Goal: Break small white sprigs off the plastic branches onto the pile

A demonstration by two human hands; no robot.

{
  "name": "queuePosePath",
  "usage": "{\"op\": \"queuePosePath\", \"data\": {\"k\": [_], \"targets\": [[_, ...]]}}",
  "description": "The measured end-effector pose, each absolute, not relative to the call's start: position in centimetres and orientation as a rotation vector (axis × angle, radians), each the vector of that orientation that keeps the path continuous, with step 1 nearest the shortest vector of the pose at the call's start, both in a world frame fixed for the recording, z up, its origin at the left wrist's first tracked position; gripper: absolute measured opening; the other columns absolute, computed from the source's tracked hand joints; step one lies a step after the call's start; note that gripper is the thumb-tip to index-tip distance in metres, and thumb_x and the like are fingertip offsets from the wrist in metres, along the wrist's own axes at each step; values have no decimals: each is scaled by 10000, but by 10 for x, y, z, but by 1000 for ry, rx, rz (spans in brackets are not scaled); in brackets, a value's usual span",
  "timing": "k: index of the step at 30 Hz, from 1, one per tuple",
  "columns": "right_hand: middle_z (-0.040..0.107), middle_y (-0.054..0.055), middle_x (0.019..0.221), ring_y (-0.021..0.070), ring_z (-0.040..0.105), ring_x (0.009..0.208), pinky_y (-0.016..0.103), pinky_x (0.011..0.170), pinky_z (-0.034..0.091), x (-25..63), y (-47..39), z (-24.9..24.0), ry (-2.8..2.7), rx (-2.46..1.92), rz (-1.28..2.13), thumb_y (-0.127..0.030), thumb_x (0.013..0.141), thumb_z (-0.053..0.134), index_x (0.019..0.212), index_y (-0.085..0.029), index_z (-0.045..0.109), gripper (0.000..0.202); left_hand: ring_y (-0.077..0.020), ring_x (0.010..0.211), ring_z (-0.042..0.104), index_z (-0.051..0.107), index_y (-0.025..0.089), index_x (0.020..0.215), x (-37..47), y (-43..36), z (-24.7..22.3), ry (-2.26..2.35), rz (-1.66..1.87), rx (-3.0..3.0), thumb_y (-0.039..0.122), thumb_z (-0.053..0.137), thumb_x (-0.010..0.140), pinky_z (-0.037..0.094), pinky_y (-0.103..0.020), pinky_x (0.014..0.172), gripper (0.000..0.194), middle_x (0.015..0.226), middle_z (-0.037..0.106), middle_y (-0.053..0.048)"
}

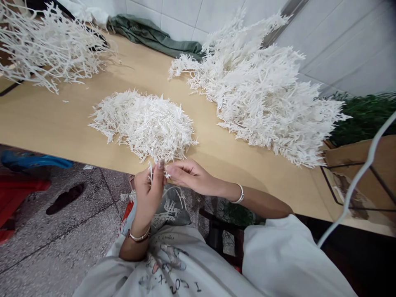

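I have both hands meeting just off the near edge of the desk (46, 123), over my lap. My left hand (148, 192) is closed around a small white plastic sprig (151, 172), thumb up against it, and my right hand (188, 176) pinches a tiny white tip (167, 175) between thumb and forefinger, right at the sprig's top. To do this well, I would judge it best to keep the left grip low and steady on the stem, work only with the right fingertips, and pull or twist in short motions so the thin prongs do not snap or scatter. The sprig sits between the two hands, touching both. Just beyond them, on the desk, lies the small heap of white pieces (144, 123), its near fringe almost at my fingertips. A larger pile of white branches (266, 99) lies farther to the right, and another bunch (46, 49) sits well apart at the far left. More sprigs rest in my lap (168, 206).
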State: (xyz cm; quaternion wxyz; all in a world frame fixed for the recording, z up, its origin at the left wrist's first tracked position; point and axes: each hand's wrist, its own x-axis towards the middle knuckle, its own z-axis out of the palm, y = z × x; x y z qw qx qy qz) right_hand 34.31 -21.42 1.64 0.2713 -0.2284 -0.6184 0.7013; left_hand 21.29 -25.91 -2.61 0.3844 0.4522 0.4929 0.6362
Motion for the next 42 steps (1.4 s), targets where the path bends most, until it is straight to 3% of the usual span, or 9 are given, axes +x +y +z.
{"op": "queuePosePath", "data": {"k": [7, 11, 16, 21, 26, 30, 33, 36, 42], "targets": [[294, -105, 417, 14, 216, 337, 186, 358, 171, 339, -233, 23, -1216, -307, 2352, -384, 916, 540, 528, -173, 352, 480, -21, 250, 5, 325, 196, 442, 218, -263, -15, 726, 1448, 712, 608, 665, 693, 67, -199, 242, 590, 290, 78, 119], [302, -93, 396, 18, 234, 317, 178, 334, 199, 344, -235, 32, -1240, -255, 2242, -421, 904, 539, 487, -184, 316, 528, -34, 229, -65, 151, 207, 422, 221, -269, -15, 705, 1492, 669, 643, 555, 758, -3, -209, 221, 684, 251, -51, 111], [244, -84, 481, 47, 253, 382, 216, 394, 254, 352, -217, 44, -1593, -410, 1682, -471, 936, 444, 560, -215, 260, 491, -42, 248, -46, 57, 188, 367, 214, -271, -8, 533, 1629, 736, 563, 474, 860, 58, -185, 228, 746, 208, -28, 73], [343, -24, 624, 109, 368, 544, 274, 546, 341, 361, -178, 39, -2197, -688, 620, -367, 988, 290, 692, -220, 310, 331, -49, 280, 68, 145, 162, 386, 217, -269, 0, 392, 1586, 724, 486, 484, 892, 149, -168, 280, 689, 253, 80, 60], [504, 84, 827, 199, 481, 740, 336, 666, 404, 365, -143, 29, -2422, -1013, -68, -248, 959, 271, 820, -195, 407, 201, -92, 432, 373, 286, 155, 437, 214, -267, -1, 470, 1641, 680, 500, 407, 932, 449, -200, 523, 615, 323, 257, 27], [524, 131, 993, 249, 503, 960, 387, 827, 437, 364, -133, 24, -2352, -1137, -96, -180, 884, 391, 935, -164, 481, 105, -143, 830, 629, 510, 214, 558, 210, -264, -6, 626, 1636, 698, 540, 336, 940, 532, -343, 803, 531, 813, 692, 5], [510, 123, 1095, 233, 481, 1077, 388, 922, 432, 366, -130, 19, -2261, -1110, 152, -124, 813, 449, 1044, -167, 489, 238, -174, 1189, 555, 641, 412, 888, 210, -260, -9, 635, 1667, 723, 545, 281, 950, 507, -392, 924, 389, 1304, 573, 107], [492, 121, 1193, 228, 463, 1147, 399, 932, 444, 369, -131, 15, -2166, -1111, 357, -106, 765, 472, 1161, -184, 450, 404, -173, 1328, 432, 532, 577, 1138, 211, -258, -6, 547, 1703, 720, 520, 237, 967, 440, -421, 1032, 346, 1414, 460, 168], [492, 109, 1297, 228, 468, 1227, 405, 963, 432, 374, -168, 31, -1918, -919, 410, -191, 858, 491, 1211, -231, 471, 356, -157, 1395, 329, 498, 469, 1286, 212, -261, 5, 375, 1683, 578, 389, 148, 999, 243, -410, 1173, 460, 1454, 434, 125]]}}
